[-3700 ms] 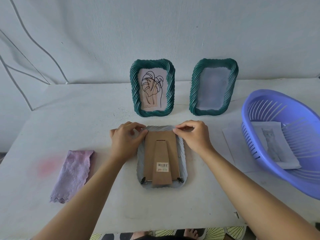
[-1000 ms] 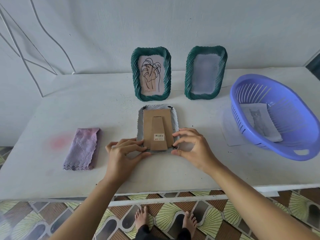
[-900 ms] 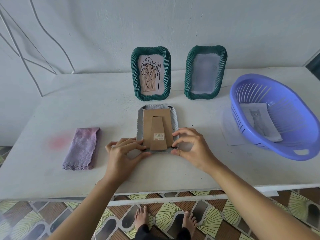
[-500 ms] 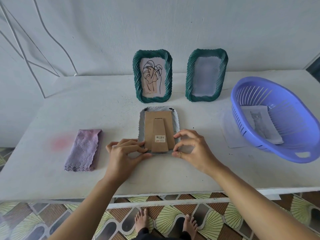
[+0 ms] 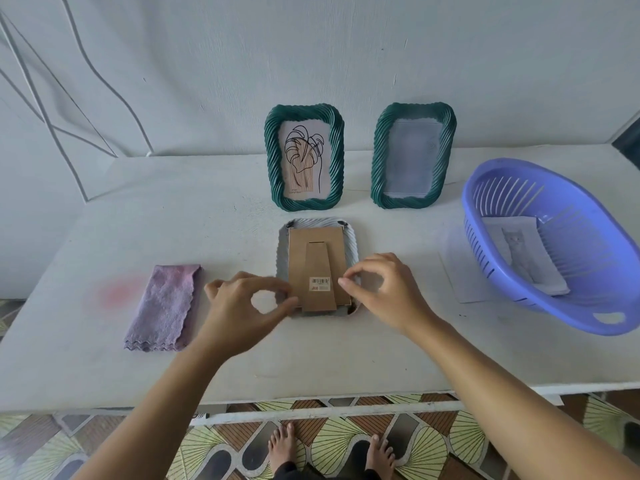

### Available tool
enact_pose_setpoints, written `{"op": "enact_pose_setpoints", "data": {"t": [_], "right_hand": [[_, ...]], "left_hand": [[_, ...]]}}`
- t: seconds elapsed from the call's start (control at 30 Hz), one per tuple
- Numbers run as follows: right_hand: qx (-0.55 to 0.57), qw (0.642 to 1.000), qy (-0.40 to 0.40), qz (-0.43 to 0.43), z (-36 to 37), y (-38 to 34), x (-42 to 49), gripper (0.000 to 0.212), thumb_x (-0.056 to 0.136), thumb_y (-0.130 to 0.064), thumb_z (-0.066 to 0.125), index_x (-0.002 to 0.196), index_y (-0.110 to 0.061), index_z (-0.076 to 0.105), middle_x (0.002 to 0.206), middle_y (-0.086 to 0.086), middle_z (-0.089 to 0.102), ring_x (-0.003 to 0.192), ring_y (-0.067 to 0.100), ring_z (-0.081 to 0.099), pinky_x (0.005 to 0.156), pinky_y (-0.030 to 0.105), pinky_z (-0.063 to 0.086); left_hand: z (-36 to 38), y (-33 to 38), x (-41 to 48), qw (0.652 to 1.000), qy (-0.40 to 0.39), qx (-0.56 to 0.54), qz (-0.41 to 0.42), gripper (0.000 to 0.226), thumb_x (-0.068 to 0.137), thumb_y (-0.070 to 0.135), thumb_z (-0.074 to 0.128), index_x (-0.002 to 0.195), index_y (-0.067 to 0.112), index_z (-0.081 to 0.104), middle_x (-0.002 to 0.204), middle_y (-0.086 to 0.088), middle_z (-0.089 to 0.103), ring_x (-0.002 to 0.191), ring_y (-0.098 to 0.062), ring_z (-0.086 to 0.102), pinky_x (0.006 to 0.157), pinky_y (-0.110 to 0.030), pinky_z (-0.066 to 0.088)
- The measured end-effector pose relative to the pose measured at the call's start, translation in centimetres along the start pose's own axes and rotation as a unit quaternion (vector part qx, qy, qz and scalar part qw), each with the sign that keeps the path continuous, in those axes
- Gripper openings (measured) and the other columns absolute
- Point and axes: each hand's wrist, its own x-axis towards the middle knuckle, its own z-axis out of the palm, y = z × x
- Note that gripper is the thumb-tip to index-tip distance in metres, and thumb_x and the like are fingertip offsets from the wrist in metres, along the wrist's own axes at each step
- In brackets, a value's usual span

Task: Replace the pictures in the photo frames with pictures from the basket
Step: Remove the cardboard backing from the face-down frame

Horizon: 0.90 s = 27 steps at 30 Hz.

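**Item:** pale photo frame (image 5: 351, 244), laid face down at the middle of the table (image 5: 311, 358), nearer the front edge than the back.
**Orientation:** the cardboard backing (image 5: 317, 258) is turned upward. The long axis is set from front edge to back edge, and the foot of the stand flap is pointed at the front edge.
**Left hand (image 5: 242, 303):** thumb and forefinger are curled into a ring at the frame's near left corner.
**Right hand (image 5: 384, 289):** thumb and forefinger are drawn close at the backing's near right side. Whether anything is pinched by either hand cannot be told.
**Basket (image 5: 588, 320):** kept at the right edge, with the cat picture (image 5: 519, 251) inside.
**Risk:** if the backing is pulled while a dark clip (image 5: 343, 223) is left across it, the cardboard may be creased or torn. The frame may also be dragged over the front edge.
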Motion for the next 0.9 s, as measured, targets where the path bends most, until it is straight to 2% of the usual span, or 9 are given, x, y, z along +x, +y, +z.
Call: {"op": "enact_pose_setpoints", "data": {"t": [0.13,0.27,0.33,0.4,0.43,0.5,0.6,0.77,0.9], "right_hand": [[-0.037,0.998,0.06,-0.001,1.1,-1.3,1.5,0.029,0.084,-0.056,0.059,0.086,-0.031,0.073,0.089,-0.013,0.069,0.101,0.015,0.055,0.089,0.048,0.045],[-0.139,0.99,0.012,0.02,2.1,-2.4,3.0,0.046,0.086,-0.067,0.055,0.108,-0.03,0.069,0.105,-0.009,0.064,0.111,0.018,0.049,0.091,0.046,0.039],[-0.214,0.977,-0.005,0.025,2.5,-2.8,3.4,0.06,0.081,-0.077,0.047,0.11,-0.029,0.067,0.107,-0.008,0.06,0.109,0.02,0.047,0.088,0.045,0.038],[-0.288,0.957,-0.008,0.017,2.6,-3.4,3.5,0.07,0.075,-0.084,0.041,0.108,-0.029,0.067,0.108,-0.006,0.059,0.107,0.023,0.047,0.084,0.043,0.033],[-0.313,0.95,-0.013,0.014,2.7,-3.8,3.6,0.071,0.073,-0.086,0.042,0.108,-0.029,0.066,0.109,-0.005,0.059,0.108,0.023,0.047,0.083,0.043,0.031],[-0.337,0.941,-0.025,0.013,2.8,-4.2,3.7,0.071,0.071,-0.085,0.046,0.108,-0.028,0.064,0.11,-0.004,0.059,0.108,0.024,0.046,0.083,0.044,0.031],[-0.336,0.941,-0.018,0.019,2.9,-4.6,3.8,0.07,0.07,-0.086,0.046,0.104,-0.027,0.063,0.107,-0.003,0.06,0.107,0.025,0.047,0.082,0.044,0.031],[-0.301,0.952,-0.026,0.057,3.4,-5.1,4.0,0.07,0.07,-0.084,0.052,0.104,-0.024,0.057,0.11,-0.003,0.058,0.108,0.024,0.048,0.086,0.045,0.037],[-0.248,0.964,-0.022,0.094,3.8,-5.1,3.9,0.063,0.069,-0.078,0.06,0.102,-0.024,0.054,0.111,-0.004,0.051,0.11,0.023,0.046,0.09,0.045,0.039]], "left_hand": [[0.5,0.3,2.4,0.998,-0.014,0.013,-0.057,0.04,0.085,0.069,0.049,0.106,0.041,0.069,0.097,0.024,0.064,0.092,0.004,0.057,0.09,-0.039,0.031],[1.9,0.9,3.9,0.995,-0.026,0.041,-0.082,0.045,0.093,0.059,0.045,0.123,0.032,0.065,0.106,0.013,0.055,0.094,-0.011,0.056,0.095,-0.043,0.034],[2.2,1.2,4.3,0.994,-0.033,0.059,-0.09,0.033,0.097,0.049,0.048,0.12,0.031,0.064,0.107,0.008,0.054,0.096,-0.016,0.056,0.092,-0.041,0.03],[2.2,1.3,4.6,0.993,-0.03,0.064,-0.094,0.019,0.097,0.036,0.048,0.104,0.028,0.064,0.102,0.007,0.055,0.094,-0.019,0.058,0.086,-0.039,0.027],[2.2,1.1,4.7,0.993,-0.025,0.063,-0.099,0.017,0.095,0.029,0.048,0.099,0.026,0.064,0.098,0.007,0.054,0.092,-0.02,0.059,0.083,-0.038,0.027],[2.3,0.6,4.8,0.992,-0.031,0.054,-0.111,0.02,0.094,0.022,0.049,0.103,0.026,0.067,0.098,0.007,0.055,0.091,-0.021,0.059,0.081,-0.037,0.026],[2.2,-0.2,5.1,0.993,-0.063,0.033,-0.097,0.032,0.096,0.022,0.052,0.124,0.028,0.066,0.101,0.007,0.053,0.091,-0.019,0.058,0.085,-0.037,0.033],[1.7,-1.3,5.4,0.991,-0.087,-0.019,-0.097,0.036,0.098,0.016,0.052,0.13,0.028,0.065,0.103,0.007,0.058,0.093,-0.016,0.057,0.092,-0.049,0.046],[1.3,-1.2,5.2,0.991,-0.101,-0.009,-0.083,0.036,0.099,0.022,0.051,0.133,0.031,0.062,0.106,0.01,0.056,0.093,-0.009,0.053,0.093,-0.044,0.043]]}}
